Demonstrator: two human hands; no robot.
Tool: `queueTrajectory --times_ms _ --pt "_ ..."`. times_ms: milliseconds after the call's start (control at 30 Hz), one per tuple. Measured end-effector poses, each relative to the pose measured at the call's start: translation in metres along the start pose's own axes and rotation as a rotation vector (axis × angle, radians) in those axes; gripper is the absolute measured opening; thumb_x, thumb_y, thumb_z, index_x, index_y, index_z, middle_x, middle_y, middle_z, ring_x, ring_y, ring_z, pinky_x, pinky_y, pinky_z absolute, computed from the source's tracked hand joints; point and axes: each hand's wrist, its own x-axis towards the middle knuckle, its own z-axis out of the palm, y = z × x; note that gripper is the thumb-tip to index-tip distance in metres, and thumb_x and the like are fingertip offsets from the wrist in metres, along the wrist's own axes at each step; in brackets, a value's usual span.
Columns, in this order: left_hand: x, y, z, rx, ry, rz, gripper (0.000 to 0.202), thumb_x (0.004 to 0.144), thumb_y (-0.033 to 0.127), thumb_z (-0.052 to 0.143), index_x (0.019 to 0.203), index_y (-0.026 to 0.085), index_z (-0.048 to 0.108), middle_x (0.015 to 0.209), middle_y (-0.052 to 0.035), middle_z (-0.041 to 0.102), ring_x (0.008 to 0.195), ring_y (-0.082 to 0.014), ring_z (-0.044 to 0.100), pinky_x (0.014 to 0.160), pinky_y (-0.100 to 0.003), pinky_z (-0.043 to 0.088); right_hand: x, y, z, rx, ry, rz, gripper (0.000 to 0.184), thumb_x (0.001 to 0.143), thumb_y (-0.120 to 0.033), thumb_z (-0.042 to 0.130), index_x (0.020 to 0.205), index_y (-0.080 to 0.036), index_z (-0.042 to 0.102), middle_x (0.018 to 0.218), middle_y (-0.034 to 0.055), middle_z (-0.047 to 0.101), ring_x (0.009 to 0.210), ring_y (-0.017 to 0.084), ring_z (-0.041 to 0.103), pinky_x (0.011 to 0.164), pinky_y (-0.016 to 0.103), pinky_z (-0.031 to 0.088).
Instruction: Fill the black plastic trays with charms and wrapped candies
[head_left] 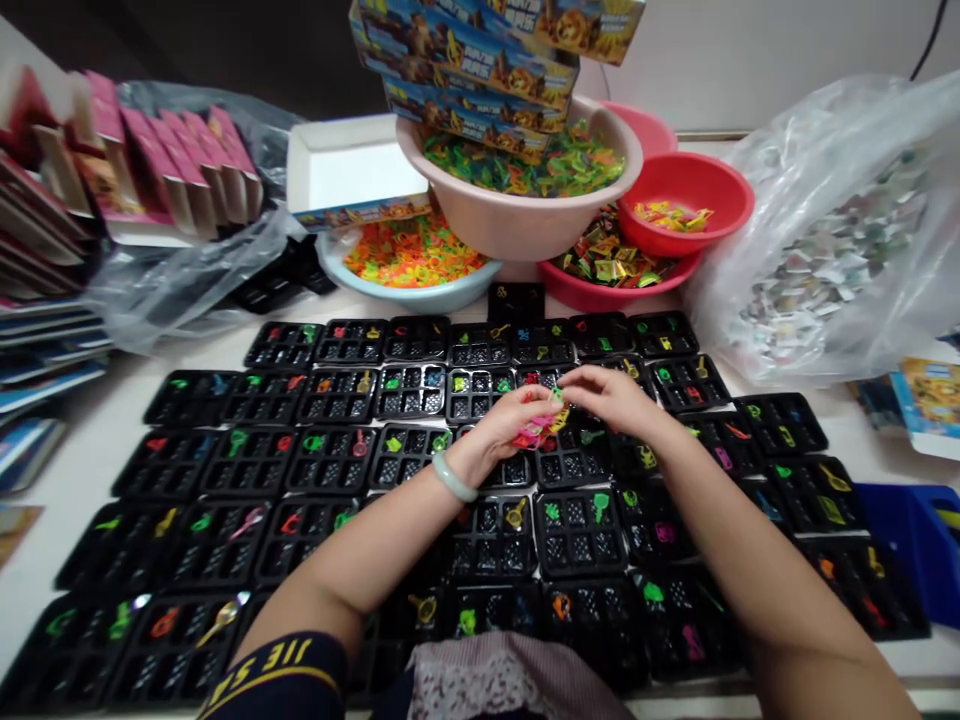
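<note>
My left hand [517, 415], with a pale bangle at its wrist, is closed around a bunch of small plastic toys [534, 434] in pink, yellow and green. My right hand [604, 395] meets it from the right, fingers bent together at the top of the bunch; what its fingertips pinch is too small to make out. Both hands are above rows of black compartment trays [581, 535]. Many trays have small coloured pieces in their upper compartments, such as a green piece [601, 507] and a yellow piece [515, 513].
Behind the trays stand a pink basin [517, 215] with printed boxes [480, 70] stacked on it, a light blue basin [420, 297] of orange and green pieces, and a red bowl [686, 190]. A clear plastic bag [840, 230] is at right. Pink boxes [169, 165] stand left.
</note>
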Motion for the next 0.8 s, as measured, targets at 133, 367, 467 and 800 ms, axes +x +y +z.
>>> queueTrajectory --times_ms 133,367,467,800 --pt "-0.018 -0.001 -0.007 0.022 -0.003 -0.049 0.037 0.054 0.026 0.083 0.075 0.013 0.056 0.058 0.0019 0.059 0.05 -0.0066 0.054 0.045 -0.017 0.041 -0.018 -0.016 0.032 0.109 -0.026 0.024 0.025 0.071 -0.045 0.064 0.076 -0.02 0.067 0.076 0.0016 0.067 0.067 0.015 0.057 0.065 0.029 0.045" --pt "-0.06 -0.006 -0.051 0.012 0.044 -0.049 0.041 0.055 0.033 0.082 0.082 0.014 0.059 0.064 -0.0007 0.061 0.048 -0.0091 0.056 0.037 -0.015 0.034 0.006 -0.013 0.046 0.235 0.15 0.087 0.033 0.067 -0.05 0.065 0.081 -0.02 0.064 0.069 0.0014 0.064 0.06 0.015 0.055 0.059 0.029 0.045" --pt "-0.076 -0.003 -0.074 -0.024 0.101 0.03 0.04 0.056 0.031 0.082 0.084 0.014 0.059 0.068 -0.0008 0.061 0.05 -0.0089 0.056 0.036 -0.015 0.034 0.043 -0.02 0.061 0.051 0.252 -0.043 0.023 0.071 -0.043 0.064 0.075 -0.02 0.066 0.076 0.0028 0.065 0.069 0.016 0.057 0.068 0.031 0.046" --pt "-0.105 0.007 -0.106 -0.091 0.258 0.153 0.038 0.061 0.026 0.079 0.092 0.015 0.061 0.077 -0.0021 0.066 0.049 -0.0072 0.056 0.038 -0.016 0.036 0.115 -0.031 0.114 -0.453 0.142 -0.084 0.016 0.079 -0.022 0.061 0.09 -0.019 0.072 0.098 0.009 0.066 0.094 0.022 0.059 0.086 0.036 0.044"
